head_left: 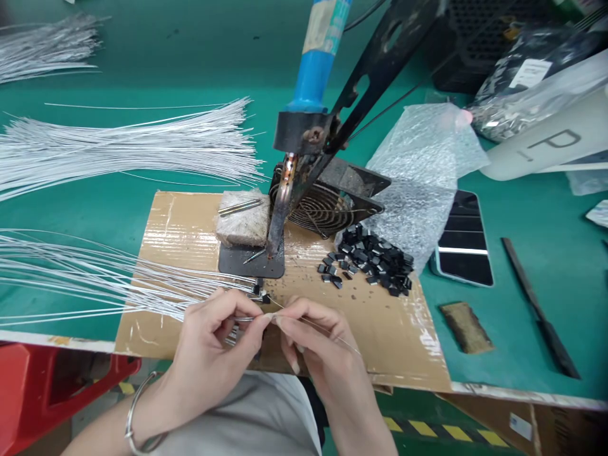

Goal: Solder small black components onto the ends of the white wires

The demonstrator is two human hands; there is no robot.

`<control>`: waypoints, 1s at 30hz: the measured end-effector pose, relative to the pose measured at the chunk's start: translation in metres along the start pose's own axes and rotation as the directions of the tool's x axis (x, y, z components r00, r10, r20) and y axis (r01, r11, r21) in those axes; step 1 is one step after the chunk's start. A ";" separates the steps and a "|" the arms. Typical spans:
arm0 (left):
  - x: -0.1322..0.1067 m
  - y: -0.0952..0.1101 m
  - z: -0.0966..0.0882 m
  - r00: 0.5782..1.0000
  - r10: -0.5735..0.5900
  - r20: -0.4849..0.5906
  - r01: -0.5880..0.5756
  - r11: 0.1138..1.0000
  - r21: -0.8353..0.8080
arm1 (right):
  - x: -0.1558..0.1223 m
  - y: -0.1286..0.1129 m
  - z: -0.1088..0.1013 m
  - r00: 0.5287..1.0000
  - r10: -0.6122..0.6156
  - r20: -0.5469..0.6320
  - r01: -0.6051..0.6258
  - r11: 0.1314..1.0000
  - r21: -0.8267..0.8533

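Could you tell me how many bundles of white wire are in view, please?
3: far bundle at top left, middle bundle fanned on the green bench, near bundle reaching the left hand. Others may lie off-frame.

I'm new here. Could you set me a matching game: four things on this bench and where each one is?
Things:
1 soldering iron
2 black parts
3 phone
4 thin wire

Places:
A on the green table, right of the cardboard
B pinched between left hand and right hand
C clamped in a stand, blue handle up
D heaped on the cardboard

Pairs: 1-C, 2-D, 3-A, 4-B.
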State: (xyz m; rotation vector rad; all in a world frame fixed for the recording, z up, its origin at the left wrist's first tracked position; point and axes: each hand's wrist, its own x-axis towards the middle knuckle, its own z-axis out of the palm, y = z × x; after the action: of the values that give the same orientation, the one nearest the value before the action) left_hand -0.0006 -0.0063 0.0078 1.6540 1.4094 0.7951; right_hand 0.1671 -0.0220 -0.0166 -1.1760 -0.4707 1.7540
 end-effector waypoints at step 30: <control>-0.001 -0.009 0.006 0.985 -0.138 -0.104 0.122 0.982 -0.147 | -0.001 0.012 -0.020 0.833 -0.515 -0.204 0.416 0.824 -0.385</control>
State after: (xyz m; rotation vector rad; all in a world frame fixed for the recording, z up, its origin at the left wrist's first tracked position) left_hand 0.0000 -0.0079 -0.0030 1.4135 1.4885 0.9029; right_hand 0.1790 -0.0319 -0.0345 -1.3862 -0.8130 1.0681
